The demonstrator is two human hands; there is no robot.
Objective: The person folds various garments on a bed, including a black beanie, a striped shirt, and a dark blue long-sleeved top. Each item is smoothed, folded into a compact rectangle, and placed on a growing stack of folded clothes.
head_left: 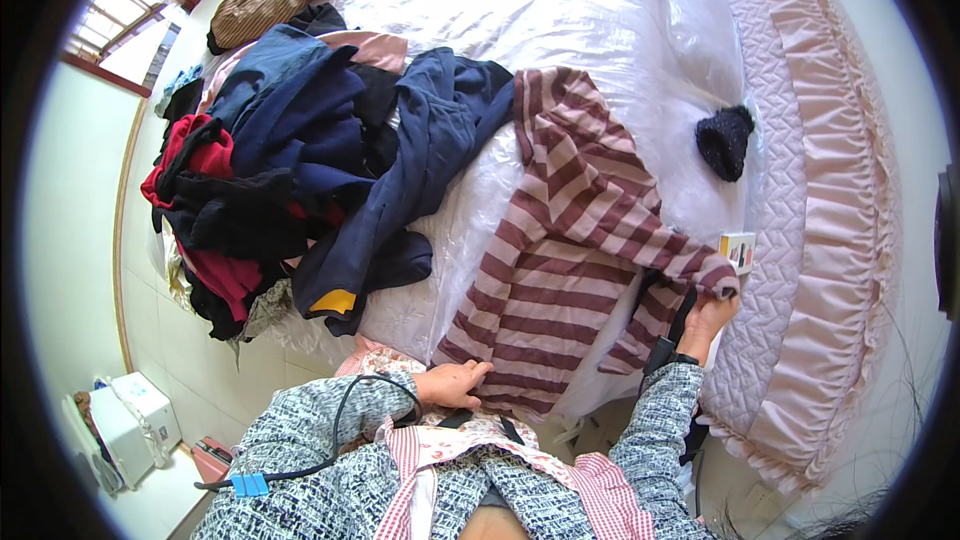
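A hooded or high-collared knit top with maroon and pale pink stripes (562, 300) lies spread on the plastic-covered bed (465, 240) before me. Its neck end points away from me. My right hand (706, 324) grips the cuff of one sleeve (667, 247), which stretches out to the right over the bed's edge. My left hand (454, 384) rests on the top's lower left edge, near the other sleeve's end, its fingers extended and thumb apart. Dark fabric shows beneath the held sleeve, and the palm of my left hand is hidden.
A heap of dark clothes (292, 127) covers the bed's left side, with a brown striped garment (277, 0) beyond. On the right lie a black knit hat (725, 142), a small box (737, 251) and a pink ruffled quilted cover (810, 240). A white box (142, 405) stands at lower left.
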